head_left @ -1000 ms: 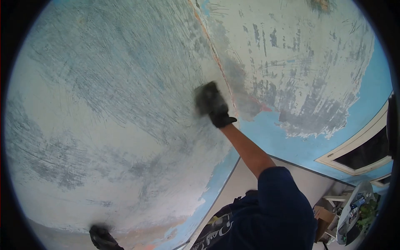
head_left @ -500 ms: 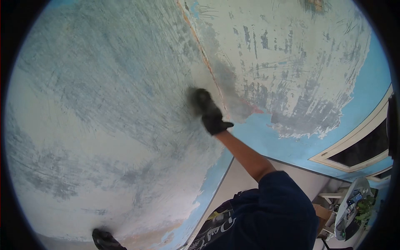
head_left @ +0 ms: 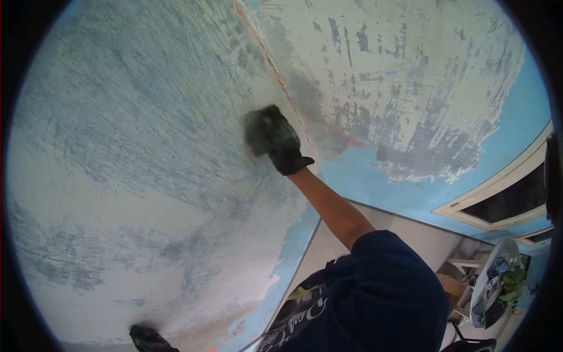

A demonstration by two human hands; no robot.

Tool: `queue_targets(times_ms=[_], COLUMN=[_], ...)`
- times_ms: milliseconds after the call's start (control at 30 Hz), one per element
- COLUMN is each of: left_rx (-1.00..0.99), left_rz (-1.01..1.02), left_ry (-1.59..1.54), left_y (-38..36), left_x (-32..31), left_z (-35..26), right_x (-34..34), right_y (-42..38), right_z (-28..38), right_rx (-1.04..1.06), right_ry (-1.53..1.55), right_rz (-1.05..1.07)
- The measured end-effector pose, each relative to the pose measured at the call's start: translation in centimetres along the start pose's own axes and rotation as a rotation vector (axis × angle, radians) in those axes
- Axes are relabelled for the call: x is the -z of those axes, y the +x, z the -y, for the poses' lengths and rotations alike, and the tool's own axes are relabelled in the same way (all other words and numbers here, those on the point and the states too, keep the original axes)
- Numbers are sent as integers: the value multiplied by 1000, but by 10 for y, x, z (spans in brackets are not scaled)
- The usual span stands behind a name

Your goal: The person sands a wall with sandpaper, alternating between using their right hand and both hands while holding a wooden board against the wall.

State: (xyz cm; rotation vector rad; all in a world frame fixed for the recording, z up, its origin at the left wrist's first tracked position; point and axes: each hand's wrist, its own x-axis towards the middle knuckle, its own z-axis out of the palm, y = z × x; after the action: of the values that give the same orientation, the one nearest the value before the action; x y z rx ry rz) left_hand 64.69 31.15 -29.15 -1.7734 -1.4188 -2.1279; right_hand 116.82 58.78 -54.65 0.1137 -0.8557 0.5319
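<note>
A black glove covers my right hand [head_left: 280, 139], which is at the wall's worn, scratched surface [head_left: 146, 146], left of a long orange-brown crack [head_left: 271, 64]. Its fingers are wrapped round a dark, flat thing [head_left: 256, 134], blurred by motion, that lies against the wall; I cannot make out what it is. The thumb sticks out to the right. At the bottom left edge my left hand [head_left: 149, 339], also in a black glove, is against the lower part of the wall. It is partly cut off, and its fingers do not show clearly.
Blue paint [head_left: 363, 176] borders the scraped patches. On the right are a pale-framed window [head_left: 498, 205] and a round table [head_left: 487, 287] with small items and a green plant [head_left: 513, 286]. A cardboard box [head_left: 450, 288] stands beside the table, with a dark chair [head_left: 472, 343] below.
My right hand has moved left and slightly up along the wall, with the dark thing under it now showing more. The view has shifted a little. My left hand has hardly moved.
</note>
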Motion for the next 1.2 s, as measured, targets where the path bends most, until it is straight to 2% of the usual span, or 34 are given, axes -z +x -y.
queue_targets(times_ms=[33, 100, 133, 167, 200, 233, 333, 367, 400, 433, 533, 567, 600, 633, 667, 700, 733, 767, 800, 833, 900, 1033, 1100, 1167, 1200], left_rx=[10, 55, 103, 105, 83, 67, 6, 2, 23, 44, 89, 87, 117, 154, 162, 172, 180, 181, 93, 5, 25, 89, 105, 113, 131], left_rz=[-19, -50, -85, -74, -61, -50, 32, 38, 19, 6, -8, -10, -7, -11, -7, 1, 9, 23, 4, -16, -8, -13, 0, 19, -48], left_ry=[49, -33, -117, -114, -93, -61, -37, -38, -53, -60, -20, -21, -51, -78, -61, -96, -141, -140, -31, 82, 88, 165, 109, 44, 33], left_y=[0, 0, -1, 2, 2, -1, 0, 1, -2, -1, 0, 1, 5, 2, 0, 2, 3, 3, 2, 2, 1, 3, 3, 6, 6], left_x=[0, -4, -8, -8, -8, -3, 6, 1, -1, 1, 0, 1, 3, 5, 10, 11, 7, 4, 3, 5, 2, 0, 10, 3, -4], left_z=[-1, -5, -6, -5, 0, 3, 12, 14, 14, 11, 5, 7, 10, 13, 11, 10, 12, 16, 21, 22, 13, 9, 15, 16, 13], right_x=[23, 83, 89, 92, 95, 78, 8, -1, 4, 26, 115, 126, 125, 113, 101, 89, 78, 70, 62, 97, 119, 117, 86, 11, 6], right_y=[-20, -73, -85, -94, -98, -85, -21, -8, -6, -21, -101, -122, -131, -130, -121, -110, -98, -92, -86, -103, -117, -110, -93, -36, -30], right_z=[3, 15, 30, 36, 35, 34, 34, 36, 34, 27, 22, 29, 30, 18, 4, -8, -14, -9, -3, -22, -24, 34, 51, 67, 68], right_rx=[-152, -705, -930, -1034, -1007, -873, -238, -69, 8, -83, -772, -875, -766, -375, -37, 76, 105, 13, -75, 20, 109, -888, -1140, -323, -151], right_ry=[-390, -1137, -1295, -1352, -1355, -1331, -1218, -1220, -1238, -1260, -1353, -1269, -1028, -447, 116, 405, 543, 590, 642, 545, 447, -844, -1174, -1445, -1527], right_rz=[-140, -350, -390, -414, -418, -382, -96, 0, 42, -31, -388, -459, -493, -441, -250, -138, -100, -198, -299, -268, -230, -541, -600, -15, 187])
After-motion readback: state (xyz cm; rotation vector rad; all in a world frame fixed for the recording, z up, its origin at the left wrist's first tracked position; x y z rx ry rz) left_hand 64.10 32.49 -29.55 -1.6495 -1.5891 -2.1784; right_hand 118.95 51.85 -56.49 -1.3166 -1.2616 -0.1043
